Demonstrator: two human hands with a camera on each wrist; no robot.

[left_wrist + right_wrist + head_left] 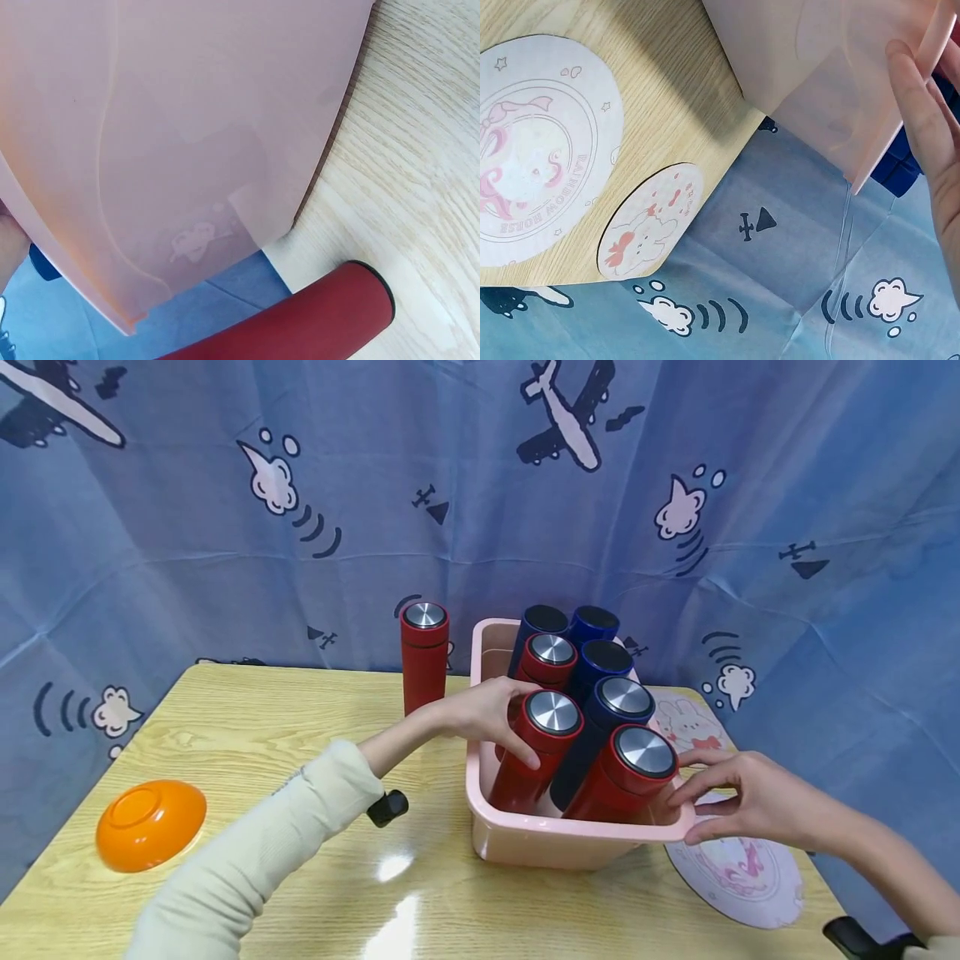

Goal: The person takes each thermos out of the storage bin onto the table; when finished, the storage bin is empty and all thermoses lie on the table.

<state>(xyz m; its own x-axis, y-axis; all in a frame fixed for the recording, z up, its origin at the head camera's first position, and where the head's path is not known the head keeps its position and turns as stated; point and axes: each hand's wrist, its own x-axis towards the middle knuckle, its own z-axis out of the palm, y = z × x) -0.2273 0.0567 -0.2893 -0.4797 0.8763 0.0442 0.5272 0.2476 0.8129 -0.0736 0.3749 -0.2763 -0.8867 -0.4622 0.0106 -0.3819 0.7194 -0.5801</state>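
Observation:
A pink plastic bin (536,842) stands on the table, holding several red and dark blue thermos bottles with round silver or dark lids. My left hand (487,712) reaches over the bin's left rim and grips a red thermos bottle (553,742), thumb in front; the far fingers are partly hidden. With my right hand (738,797) I pinch the right front rim, the thumb outside the wall in the right wrist view. Another red thermos bottle (425,660) stands upright outside, behind and left of the bin. The left wrist view shows mostly the bin's wall (187,150).
An upside-down orange bowl (150,825) lies at the left of the wooden table (315,893). Right of the bin are a round pink-printed mat (750,877) and a rabbit-printed mat (686,718). A blue patterned curtain (360,468) hangs behind the table.

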